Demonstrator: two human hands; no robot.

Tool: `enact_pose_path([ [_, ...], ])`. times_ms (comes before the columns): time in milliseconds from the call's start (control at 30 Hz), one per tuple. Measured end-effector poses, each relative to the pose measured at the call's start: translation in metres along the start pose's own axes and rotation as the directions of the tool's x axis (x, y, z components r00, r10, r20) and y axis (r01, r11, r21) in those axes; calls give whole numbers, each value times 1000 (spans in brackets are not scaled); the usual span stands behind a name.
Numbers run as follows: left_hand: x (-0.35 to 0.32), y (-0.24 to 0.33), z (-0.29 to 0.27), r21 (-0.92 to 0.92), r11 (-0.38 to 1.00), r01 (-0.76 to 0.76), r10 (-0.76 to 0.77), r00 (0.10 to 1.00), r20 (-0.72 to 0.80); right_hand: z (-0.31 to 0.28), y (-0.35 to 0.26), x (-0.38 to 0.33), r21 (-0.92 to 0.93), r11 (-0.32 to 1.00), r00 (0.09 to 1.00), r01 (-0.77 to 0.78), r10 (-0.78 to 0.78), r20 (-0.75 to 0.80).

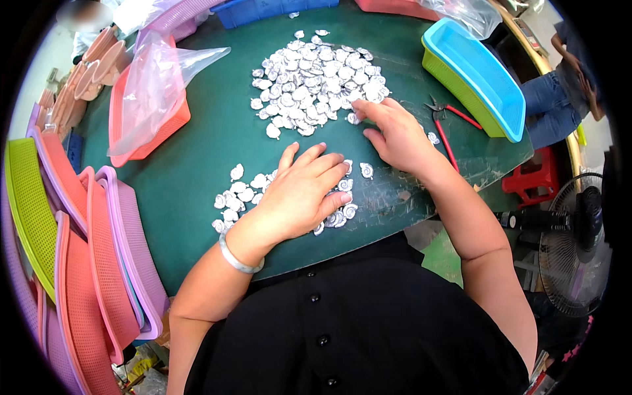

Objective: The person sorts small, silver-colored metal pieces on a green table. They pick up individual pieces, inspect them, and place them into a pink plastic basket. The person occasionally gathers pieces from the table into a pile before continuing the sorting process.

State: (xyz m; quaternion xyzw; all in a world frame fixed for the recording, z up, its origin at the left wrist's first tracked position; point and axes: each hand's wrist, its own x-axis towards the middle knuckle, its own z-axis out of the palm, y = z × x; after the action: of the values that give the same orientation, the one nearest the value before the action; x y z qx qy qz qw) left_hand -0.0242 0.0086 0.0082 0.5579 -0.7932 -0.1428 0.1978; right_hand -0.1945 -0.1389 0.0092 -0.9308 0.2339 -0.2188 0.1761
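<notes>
A large heap of small silvery-white pieces with a swirl like a snail shell [316, 82] lies on the dark green tabletop [210, 135]. At its near right edge is my right hand [400, 137], index finger and thumb apart, the fingertip at a swirl piece [353, 118]. My left hand [296, 194] rests palm down with fingers spread, covering part of a smaller group of the same pieces [234, 201]. Several show on both sides of it, and one loose swirl piece [367, 170] lies between my hands. A pale bangle [238, 257] circles my left wrist.
Red-handled pliers [446, 135] lie beside my right forearm, near a blue and green basket [471, 79]. A pink basket with a plastic bag [151, 112] stands at left. Stacked baskets [99, 263] line the left edge; a fan [573, 243] and another person [559, 85] are at right.
</notes>
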Motion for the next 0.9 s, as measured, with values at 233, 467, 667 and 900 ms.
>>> enact_pose_path([
  [233,-3,-1,-1,-13,1000,0,-1,997,-75,-7,-13,-5,178,983,996,-45,30,90],
  [467,-2,-3,0,-18,1000,-1,0,994,-106,-1,-12,-6,83,995,996,51,-57,69],
  [667,-3,-3,-1,-17,1000,-1,-1,994,-108,3,-13,-3,17,992,992,121,-122,26],
  [900,-3,-4,-1,-11,1000,-1,0,995,-101,4,-10,-6,111,994,1000,7,-6,-12],
])
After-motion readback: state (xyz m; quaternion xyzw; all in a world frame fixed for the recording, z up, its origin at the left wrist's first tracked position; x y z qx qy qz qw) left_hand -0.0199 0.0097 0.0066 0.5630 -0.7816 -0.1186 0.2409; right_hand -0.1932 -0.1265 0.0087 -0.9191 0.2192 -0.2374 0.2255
